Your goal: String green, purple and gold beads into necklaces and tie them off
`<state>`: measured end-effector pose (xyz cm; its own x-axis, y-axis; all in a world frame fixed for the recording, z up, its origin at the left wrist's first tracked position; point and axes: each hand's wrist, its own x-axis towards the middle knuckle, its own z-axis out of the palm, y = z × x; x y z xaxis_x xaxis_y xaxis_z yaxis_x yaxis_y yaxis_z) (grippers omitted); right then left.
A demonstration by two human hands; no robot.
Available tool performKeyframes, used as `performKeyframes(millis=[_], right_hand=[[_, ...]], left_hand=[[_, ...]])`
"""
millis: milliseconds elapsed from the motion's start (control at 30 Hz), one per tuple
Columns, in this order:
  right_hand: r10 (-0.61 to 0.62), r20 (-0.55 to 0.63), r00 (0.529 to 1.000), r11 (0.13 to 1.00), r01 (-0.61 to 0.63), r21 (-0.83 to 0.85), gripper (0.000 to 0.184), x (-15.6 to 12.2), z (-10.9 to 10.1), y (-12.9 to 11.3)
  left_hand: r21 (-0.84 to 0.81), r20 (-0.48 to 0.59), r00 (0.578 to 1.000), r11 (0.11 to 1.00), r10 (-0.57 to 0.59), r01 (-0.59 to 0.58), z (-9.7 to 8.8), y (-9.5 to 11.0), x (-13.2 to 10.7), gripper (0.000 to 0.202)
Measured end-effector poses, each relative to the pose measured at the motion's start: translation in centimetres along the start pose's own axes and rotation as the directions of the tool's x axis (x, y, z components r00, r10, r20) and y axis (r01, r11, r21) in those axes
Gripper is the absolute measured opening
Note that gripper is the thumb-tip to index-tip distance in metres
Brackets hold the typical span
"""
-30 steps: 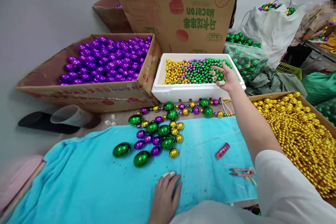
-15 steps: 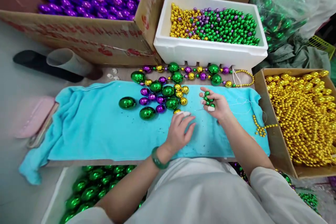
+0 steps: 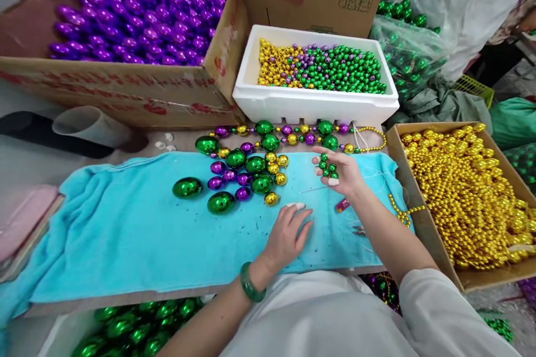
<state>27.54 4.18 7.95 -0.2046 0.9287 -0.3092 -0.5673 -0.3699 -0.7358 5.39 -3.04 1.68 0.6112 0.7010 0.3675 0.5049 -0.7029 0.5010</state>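
My right hand is turned palm up over the turquoise towel, cupping several small green beads in its bent fingers. A thin needle lies just left of it, and fine thread trails to its right. My left hand hovers over or rests on the towel with fingers apart and nothing in them. Beyond it lie a gold bead, purple beads and large green oval beads. A strung bead garland stretches along the towel's far edge.
A white foam box of small mixed beads stands behind the garland. Cardboard boxes hold purple beads and gold bead strands. A small red packet and snips lie near my right forearm. A clear cup is left.
My left hand has drawn back from the gold bead, which now shows fully. My right hand keeps the green beads. The view has shifted, revealing the red packet and snips.
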Motion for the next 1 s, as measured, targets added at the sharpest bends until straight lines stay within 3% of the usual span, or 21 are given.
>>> performKeyframes(millis=[33, 67, 100, 167, 233, 300, 333, 467, 533, 700, 767, 867, 1000], right_hand=[[-0.015, -0.076, 0.997, 0.979, -0.001, -0.204, 0.031, 0.5, -0.3, 0.4], [-0.062, -0.161, 0.985, 0.895, -0.016, -0.445, 0.028, 1.0, -0.7, 1.1], [-0.141, -0.229, 0.963, 0.756, -0.044, -0.653, 0.024, 1.6, -1.2, 1.8], [-0.309, -0.239, 0.921, 0.360, -0.119, -0.925, 0.019, 2.7, -2.0, 3.4], [-0.366, -0.158, 0.917, 0.049, -0.150, -0.987, 0.023, 3.6, -2.8, 4.8], [-0.356, -0.094, 0.930, -0.122, -0.146, -0.982, 0.029, 4.0, -3.2, 5.7], [-0.349, -0.080, 0.934, -0.168, -0.146, -0.975, 0.030, 4.1, -3.4, 6.0], [-0.376, -0.019, 0.926, -0.288, -0.136, -0.948, 0.036, 3.8, -4.0, 6.2], [-0.392, 0.023, 0.920, -0.267, -0.090, -0.959, 0.043, 3.7, -4.7, 5.6], [-0.396, -0.080, 0.915, 0.130, -0.030, -0.991, 0.032, 3.6, -7.2, 2.6], [-0.407, -0.128, 0.905, 0.192, -0.053, -0.980, 0.025, 3.2, -7.8, 1.6], [-0.405, -0.145, 0.903, 0.172, -0.081, -0.982, 0.019, 2.2, -7.7, 1.3], [-0.342, -0.128, 0.931, 0.041, -0.121, -0.992, 0.029, 0.9, -6.5, 2.4]], left_hand=[[0.013, 0.023, 1.000, 1.000, -0.015, 0.015, 0.1, -0.3, -0.5, 0.026], [0.028, 0.046, 0.999, 0.999, -0.028, 0.027, 0.2, -0.7, -1.1, 0.026], [0.047, 0.070, 0.997, 0.998, -0.037, 0.034, 0.3, -1.1, -1.6, 0.025], [0.089, 0.111, 0.993, 0.996, -0.041, 0.031, 0.6, -2.0, -2.7, 0.024], [0.130, 0.138, 0.990, 0.991, -0.036, 0.018, 0.8, -2.8, -3.6, 0.023], [0.157, 0.151, 0.988, 0.987, -0.038, 0.014, 1.0, -3.2, -4.1, 0.023], [0.163, 0.154, 0.987, 0.987, -0.040, 0.015, 1.1, -3.2, -4.2, 0.023], [0.153, 0.163, 0.986, 0.988, -0.040, 0.014, 1.1, -3.1, -4.2, 0.024], [0.146, 0.167, 0.985, 0.989, -0.043, 0.018, 1.0, -3.0, -4.1, 0.024], [0.118, 0.175, 0.983, 0.993, -0.049, 0.028, 1.0, -3.0, -3.9, 0.023], [0.109, 0.177, 0.983, 0.994, -0.046, 0.027, 1.0, -3.0, -3.9, 0.023], [0.107, 0.176, 0.983, 0.994, -0.043, 0.024, 1.0, -3.0, -3.9, 0.024], [0.111, 0.171, 0.984, 0.994, -0.043, 0.024, 0.9, -3.0, -3.9, 0.023]])
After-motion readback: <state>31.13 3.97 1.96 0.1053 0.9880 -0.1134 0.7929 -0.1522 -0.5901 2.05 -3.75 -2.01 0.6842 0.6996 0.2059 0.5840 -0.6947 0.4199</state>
